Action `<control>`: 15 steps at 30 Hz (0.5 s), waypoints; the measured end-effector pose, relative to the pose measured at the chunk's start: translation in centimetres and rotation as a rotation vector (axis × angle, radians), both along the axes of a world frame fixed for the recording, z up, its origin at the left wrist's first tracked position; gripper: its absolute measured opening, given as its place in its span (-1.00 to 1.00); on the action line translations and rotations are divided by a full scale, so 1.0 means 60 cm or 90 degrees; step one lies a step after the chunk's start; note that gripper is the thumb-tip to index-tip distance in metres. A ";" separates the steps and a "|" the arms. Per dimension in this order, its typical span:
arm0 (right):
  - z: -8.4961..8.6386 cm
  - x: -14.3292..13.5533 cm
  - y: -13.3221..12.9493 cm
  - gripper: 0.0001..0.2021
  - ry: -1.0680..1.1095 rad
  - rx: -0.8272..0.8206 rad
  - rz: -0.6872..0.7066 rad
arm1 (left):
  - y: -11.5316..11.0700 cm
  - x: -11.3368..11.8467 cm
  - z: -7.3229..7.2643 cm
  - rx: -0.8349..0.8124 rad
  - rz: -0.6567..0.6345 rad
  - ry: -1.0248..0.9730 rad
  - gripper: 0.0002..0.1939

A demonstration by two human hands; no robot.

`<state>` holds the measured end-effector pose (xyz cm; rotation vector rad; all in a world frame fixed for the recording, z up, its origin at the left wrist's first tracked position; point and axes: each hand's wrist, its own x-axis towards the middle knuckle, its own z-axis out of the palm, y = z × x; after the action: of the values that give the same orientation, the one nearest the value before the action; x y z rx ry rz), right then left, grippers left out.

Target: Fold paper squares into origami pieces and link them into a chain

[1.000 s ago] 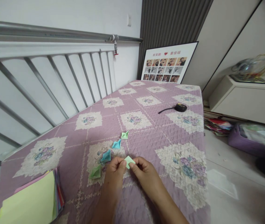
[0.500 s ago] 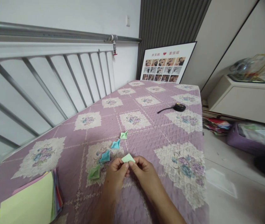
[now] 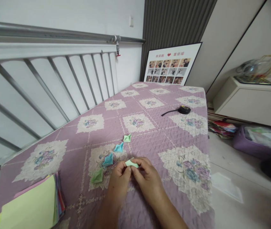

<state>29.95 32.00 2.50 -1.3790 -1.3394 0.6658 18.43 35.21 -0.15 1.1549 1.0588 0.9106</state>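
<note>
A small piece of folded pale green paper [image 3: 131, 163] is held up between my two hands, just above the bedspread. My left hand [image 3: 119, 176] pinches its left side with thumb and fingers. On the right, my right hand [image 3: 147, 175] grips the other side, its index finger bent over the top edge. Beyond and left of my hands lies a slanting row of folded paper boats: a green boat [image 3: 97, 176], a blue boat [image 3: 108, 159], a lighter blue boat [image 3: 118, 147] and a small green boat [image 3: 127, 138].
A stack of coloured paper [image 3: 28, 203] lies at the near left on the purple floral bedspread [image 3: 116, 127]. A black tape measure [image 3: 184, 109] rests at the far right. A radiator [image 3: 54, 82] borders the left side; a photo board [image 3: 171, 63] leans at the back.
My right index finger has moved over the top of the folded paper, covering its upper right edge. The paper's visible shape has become flatter. The boats stay put.
</note>
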 end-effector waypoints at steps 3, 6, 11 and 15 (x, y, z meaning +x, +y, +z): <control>-0.004 0.001 0.000 -0.83 -0.008 -0.022 -0.009 | -0.001 -0.002 -0.002 0.003 -0.006 -0.004 -0.81; -0.006 0.004 0.000 -0.82 -0.007 -0.051 0.001 | 0.000 -0.004 -0.004 0.026 -0.001 0.008 -0.82; -0.003 0.008 0.000 -0.83 -0.034 -0.061 0.012 | -0.001 0.001 0.003 0.033 0.018 0.003 -0.83; 0.002 0.008 0.000 -0.84 -0.050 -0.072 0.007 | -0.004 0.007 0.015 0.031 0.064 -0.014 -0.86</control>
<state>30.41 32.02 2.61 -1.5027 -1.3900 0.7111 18.84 35.00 0.78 1.1373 1.0904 1.0300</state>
